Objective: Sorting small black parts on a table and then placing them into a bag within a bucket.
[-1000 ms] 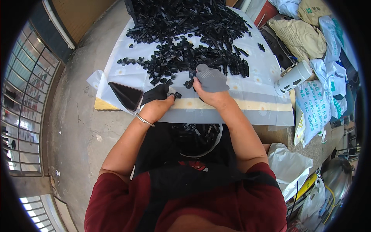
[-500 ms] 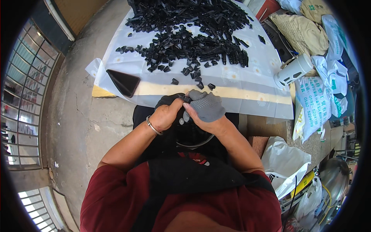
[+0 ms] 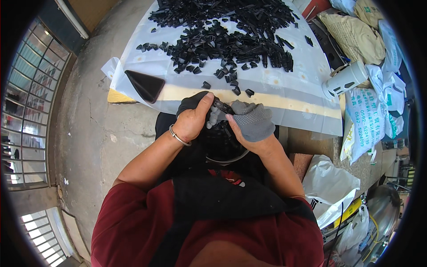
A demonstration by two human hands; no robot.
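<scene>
Closest to me, a round tub (image 3: 227,161) is sitting at my lap, with dark things showing inside its pale rim. Just past it, I am holding a black piece (image 3: 223,107) between my two hands, near the table's edge. My left hand (image 3: 192,116) is curling in on one end, thumb on top. My right hand (image 3: 254,122), in a grey dotted glove, is closing on the other end. My fingers are hiding some of it, so I cannot tell its whole shape.

It is looking like hard plastic: light, stiff and not squashy. Its shiny sides may be a bit slippery, and thin bits might snap if bent. Pinching both ends with thumb and fingers is seeming best; the bumpy glove should be helping.

Farther on, a few loose pieces (image 3: 236,91) are lying on the white cloth (image 3: 307,91). Behind them, a big black pile (image 3: 222,44) is spreading out.
</scene>
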